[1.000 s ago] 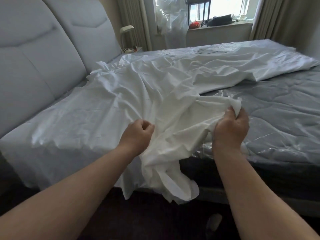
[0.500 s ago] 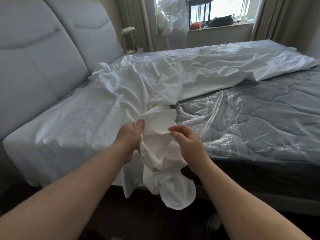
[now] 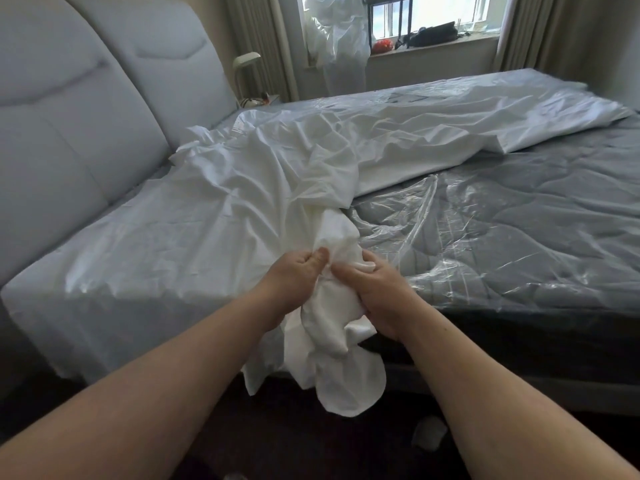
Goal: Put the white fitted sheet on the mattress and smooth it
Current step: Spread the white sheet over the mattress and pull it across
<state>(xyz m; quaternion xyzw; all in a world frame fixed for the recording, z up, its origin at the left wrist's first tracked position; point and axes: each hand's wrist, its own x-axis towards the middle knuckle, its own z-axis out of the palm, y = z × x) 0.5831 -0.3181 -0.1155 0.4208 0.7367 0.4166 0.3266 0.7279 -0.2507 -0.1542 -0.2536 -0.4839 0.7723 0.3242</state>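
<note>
Two hands, left hand [image 3: 294, 271] and right hand [image 3: 377, 289], fingers curled, gripping bunched white fitted sheet [image 3: 332, 306] between them

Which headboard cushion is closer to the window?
The far headboard cushion, the one beside the small bedside lamp. The near headboard cushion sits at the left edge of the view, toward the person, where the white fitted sheet covers the mattress.
</note>
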